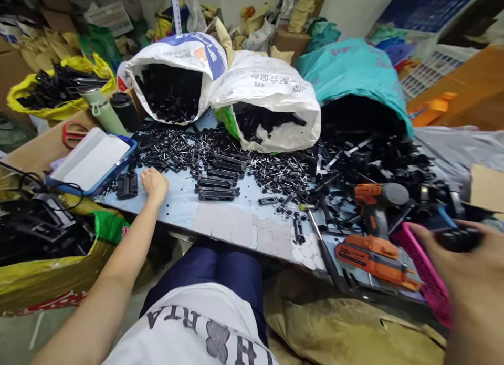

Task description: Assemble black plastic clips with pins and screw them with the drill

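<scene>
My left hand (pixel 154 185) is closed in a loose fist at the table's left part, beside a black rectangular part (pixel 126 185) and the heap of small black pieces with metal pins (pixel 165 147). Whatever lies inside its fingers is hidden. Far to the right, my right hand (pixel 468 265), slightly blurred, grips a dark rounded object (pixel 459 239) over a pink basket (pixel 427 281). An orange cordless drill (pixel 374 197) stands left of that hand. A hammer (pixel 325 249) lies near the front edge. Several long black parts (pixel 217 184) are lined up mid-table.
Two white sacks (pixel 271 86) and a teal sack (pixel 354 65) spill black parts onto the table. At left stand a green bottle (pixel 104 113), a black cup (pixel 125 110) and a blue tray (pixel 129 144). A yellow sack (pixel 39 270) of parts sits below left.
</scene>
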`<state>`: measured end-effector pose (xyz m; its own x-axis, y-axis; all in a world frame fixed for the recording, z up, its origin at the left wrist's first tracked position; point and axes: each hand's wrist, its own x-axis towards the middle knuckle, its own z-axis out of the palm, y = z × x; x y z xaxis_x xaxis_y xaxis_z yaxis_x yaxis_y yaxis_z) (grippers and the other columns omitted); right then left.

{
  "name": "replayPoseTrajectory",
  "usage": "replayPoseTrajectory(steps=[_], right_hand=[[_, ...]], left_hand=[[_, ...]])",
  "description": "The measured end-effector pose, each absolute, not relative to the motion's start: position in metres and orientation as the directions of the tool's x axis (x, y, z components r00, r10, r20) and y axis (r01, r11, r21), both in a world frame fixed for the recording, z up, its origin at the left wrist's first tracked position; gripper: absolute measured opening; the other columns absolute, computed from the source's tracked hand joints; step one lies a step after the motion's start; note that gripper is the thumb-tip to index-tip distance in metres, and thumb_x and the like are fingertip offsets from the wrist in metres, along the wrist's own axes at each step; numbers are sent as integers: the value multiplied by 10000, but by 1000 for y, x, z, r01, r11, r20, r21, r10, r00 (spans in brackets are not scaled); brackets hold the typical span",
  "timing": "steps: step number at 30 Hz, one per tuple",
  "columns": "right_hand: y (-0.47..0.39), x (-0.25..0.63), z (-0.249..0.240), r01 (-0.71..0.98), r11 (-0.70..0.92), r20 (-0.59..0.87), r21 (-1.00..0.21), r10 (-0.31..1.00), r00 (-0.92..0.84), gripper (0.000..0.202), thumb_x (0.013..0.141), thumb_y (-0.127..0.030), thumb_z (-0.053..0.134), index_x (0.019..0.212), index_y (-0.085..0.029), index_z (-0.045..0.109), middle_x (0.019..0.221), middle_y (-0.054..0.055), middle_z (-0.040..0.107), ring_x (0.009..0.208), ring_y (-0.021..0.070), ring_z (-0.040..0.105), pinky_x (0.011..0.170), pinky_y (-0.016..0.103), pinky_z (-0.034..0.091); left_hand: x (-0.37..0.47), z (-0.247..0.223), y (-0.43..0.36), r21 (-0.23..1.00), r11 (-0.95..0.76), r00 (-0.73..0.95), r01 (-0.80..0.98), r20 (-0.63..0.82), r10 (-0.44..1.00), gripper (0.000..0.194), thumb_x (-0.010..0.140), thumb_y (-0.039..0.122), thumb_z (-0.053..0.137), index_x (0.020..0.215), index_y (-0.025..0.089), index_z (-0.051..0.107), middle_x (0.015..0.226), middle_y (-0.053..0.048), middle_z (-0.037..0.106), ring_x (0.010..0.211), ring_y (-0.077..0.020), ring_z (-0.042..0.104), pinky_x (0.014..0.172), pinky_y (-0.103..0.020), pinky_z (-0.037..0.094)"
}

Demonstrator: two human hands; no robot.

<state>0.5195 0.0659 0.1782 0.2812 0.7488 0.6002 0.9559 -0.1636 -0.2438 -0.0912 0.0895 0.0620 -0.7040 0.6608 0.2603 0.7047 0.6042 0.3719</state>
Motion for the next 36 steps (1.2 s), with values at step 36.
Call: replayPoseTrajectory(steps=[36], right_hand=[[70, 223, 108, 423, 495, 261, -759, 826, -499, 461, 945, -417, 314, 1340, -218, 445, 881, 60, 596, 638, 133, 551, 724, 310, 500]], left_hand=[[73, 78, 15, 761, -387, -69, 521, 490, 869, 366, 939, 280, 377, 1255, 177, 530, 955, -86, 607, 848, -141, 593, 778, -284, 500]])
